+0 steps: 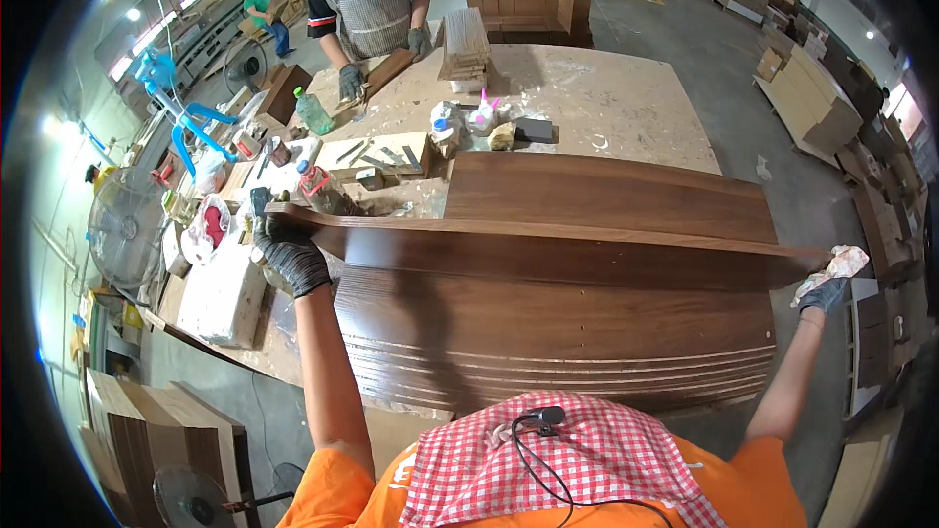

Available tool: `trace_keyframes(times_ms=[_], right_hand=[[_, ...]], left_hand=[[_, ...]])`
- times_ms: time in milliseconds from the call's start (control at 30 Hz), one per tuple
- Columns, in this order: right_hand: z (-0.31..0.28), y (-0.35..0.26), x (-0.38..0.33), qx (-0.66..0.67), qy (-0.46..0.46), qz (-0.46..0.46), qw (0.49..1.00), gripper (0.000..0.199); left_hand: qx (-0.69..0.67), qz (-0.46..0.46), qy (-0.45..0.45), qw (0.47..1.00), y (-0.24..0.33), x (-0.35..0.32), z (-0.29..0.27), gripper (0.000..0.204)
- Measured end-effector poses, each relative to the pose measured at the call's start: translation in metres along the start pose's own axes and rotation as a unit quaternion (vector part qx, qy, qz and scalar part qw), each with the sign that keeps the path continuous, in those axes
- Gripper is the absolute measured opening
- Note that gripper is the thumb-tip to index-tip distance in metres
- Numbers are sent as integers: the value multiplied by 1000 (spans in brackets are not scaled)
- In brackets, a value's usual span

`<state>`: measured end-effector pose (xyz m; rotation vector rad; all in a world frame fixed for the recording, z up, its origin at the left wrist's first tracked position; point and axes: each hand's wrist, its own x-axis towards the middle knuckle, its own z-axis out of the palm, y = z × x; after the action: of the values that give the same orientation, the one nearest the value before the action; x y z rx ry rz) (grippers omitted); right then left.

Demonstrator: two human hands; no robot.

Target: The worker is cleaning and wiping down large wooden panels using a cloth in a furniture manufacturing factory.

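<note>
A long dark-brown wood panel (548,246) stands on edge across the front of the workbench, spanning the space between my hands. My left hand (293,259), in a dark glove, is closed around its left end. At the far right end, my gloved right hand (824,295) is closed on a crumpled pale cloth (833,268) pressed against the panel's end; its fingers are partly hidden by the cloth. Below the raised panel lies a stack of similar brown panels (558,323), their front edges layered toward me. Another brown panel (606,194) lies flat just beyond.
Left of the panels are a red-labelled bottle (318,186), a wooden block with dark strips (377,154) and a white block (223,298). Glue bottles (482,115) stand mid-bench (636,88). Across it, a gloved co-worker (372,5) handles a board. A fan (127,225) stands left.
</note>
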<state>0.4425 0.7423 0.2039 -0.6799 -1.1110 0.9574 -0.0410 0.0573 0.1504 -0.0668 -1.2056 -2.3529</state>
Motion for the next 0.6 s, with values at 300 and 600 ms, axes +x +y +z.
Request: trace_keyframes(times_ms=[300,600], right_hand=[[-14,15,-11,18,-9,-19,1000,16],[-112,47,-20,2,160,188,969,28]], left_hand=[[-101,-26,51,993,35,-21,-15,48],[-26,-69,-24,997,50,-53,-133,51]])
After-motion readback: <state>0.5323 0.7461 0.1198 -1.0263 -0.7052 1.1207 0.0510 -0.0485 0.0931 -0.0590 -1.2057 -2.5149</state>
